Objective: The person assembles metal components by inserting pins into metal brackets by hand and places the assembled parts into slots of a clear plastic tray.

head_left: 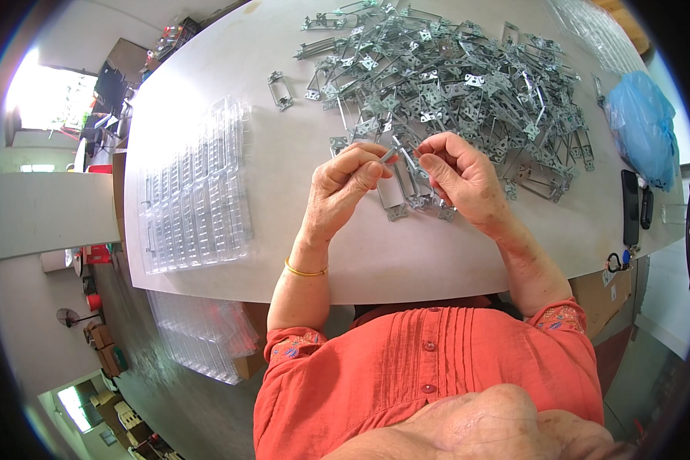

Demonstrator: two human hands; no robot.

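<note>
Over the near side of a large pile of small silvery metal brackets (445, 84), both of my hands are raised close together. My left hand (339, 184) pinches a thin metal bracket (389, 156) between thumb and fingers. Facing it, my right hand (468, 182) is closed in a pinch at a metal end beside that bracket; whether both hands grip one piece, I cannot tell. Several loose rectangular brackets (393, 201) lie on the table just beneath my fingertips. One lone bracket (280, 90) rests apart, left of the pile.
A clear plastic compartment tray (199, 192) lies on the white table (284, 272) at left. More clear trays (199, 330) are stacked below the left front edge. At right are a blue plastic bag (642, 126), a black phone (630, 207) and keys (615, 262). Bubble wrap (598, 34) lies far right.
</note>
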